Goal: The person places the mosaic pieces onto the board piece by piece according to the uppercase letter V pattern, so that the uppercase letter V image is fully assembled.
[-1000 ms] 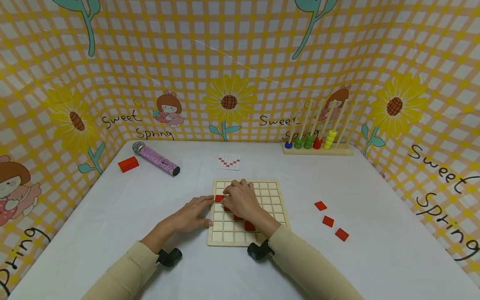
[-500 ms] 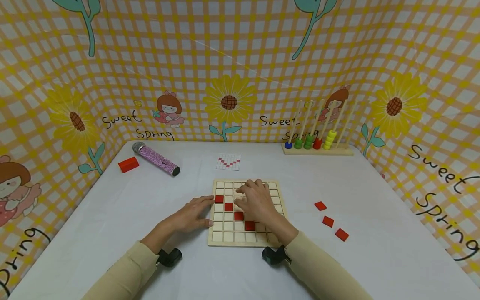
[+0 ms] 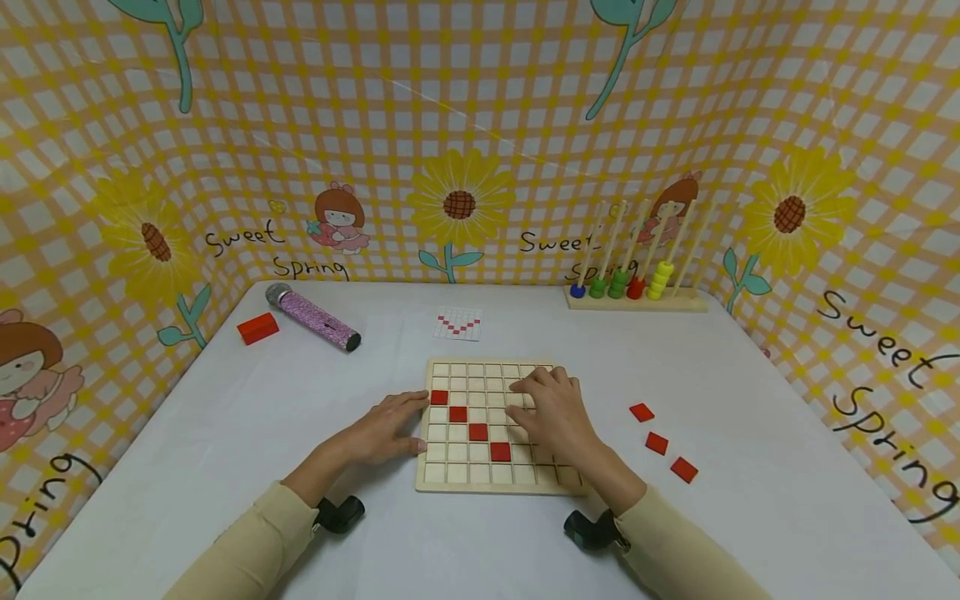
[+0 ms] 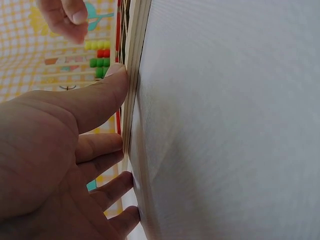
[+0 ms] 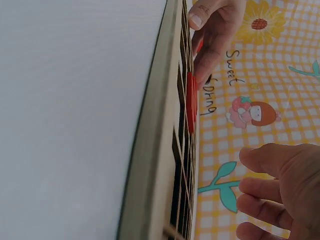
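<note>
A square wooden grid board (image 3: pixel 457 475) lies on the table, with red square tiles set in a diagonal, from a tile (image 3: pixel 439 397) at the left edge to a tile (image 3: pixel 500 452) lower in the middle. My left hand (image 3: pixel 386 429) rests at the board's left edge; in the left wrist view its thumb and fingertips touch the wooden rim (image 4: pixel 131 80). Over the right half of the board hovers my right hand (image 3: pixel 555 412), fingers relaxed and nothing between them. The right wrist view shows that hand (image 5: pixel 285 185) raised off the grid.
Several loose items surround the board. Three red tiles (image 3: pixel 657 443) lie to the right. Behind the board is a small pattern card (image 3: pixel 457 324). A glittery microphone (image 3: pixel 315 318) and a red block (image 3: pixel 258 329) lie at the back left; a bead abacus (image 3: pixel 637 302) stands back right.
My right hand has moved rightward across the board, away from the red tiles at the left, uncovering the whole diagonal. The left hand has stayed in place.
</note>
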`<action>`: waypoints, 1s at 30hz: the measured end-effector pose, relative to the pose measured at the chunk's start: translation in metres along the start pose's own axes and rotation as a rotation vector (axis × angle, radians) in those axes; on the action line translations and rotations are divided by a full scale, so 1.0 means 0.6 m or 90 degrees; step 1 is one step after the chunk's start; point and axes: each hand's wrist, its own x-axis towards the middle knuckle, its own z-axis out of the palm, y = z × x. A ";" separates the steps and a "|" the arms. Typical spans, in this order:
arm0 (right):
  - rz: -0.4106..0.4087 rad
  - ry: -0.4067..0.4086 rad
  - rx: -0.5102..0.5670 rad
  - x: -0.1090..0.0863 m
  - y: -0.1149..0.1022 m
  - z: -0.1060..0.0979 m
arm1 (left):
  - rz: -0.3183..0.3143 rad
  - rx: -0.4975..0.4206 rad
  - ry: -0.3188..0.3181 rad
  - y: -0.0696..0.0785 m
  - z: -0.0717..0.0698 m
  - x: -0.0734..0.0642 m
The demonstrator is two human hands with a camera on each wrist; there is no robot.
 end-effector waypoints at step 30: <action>0.111 -0.015 -0.069 -0.066 0.156 -0.074 | 0.010 0.007 -0.002 0.001 0.000 0.000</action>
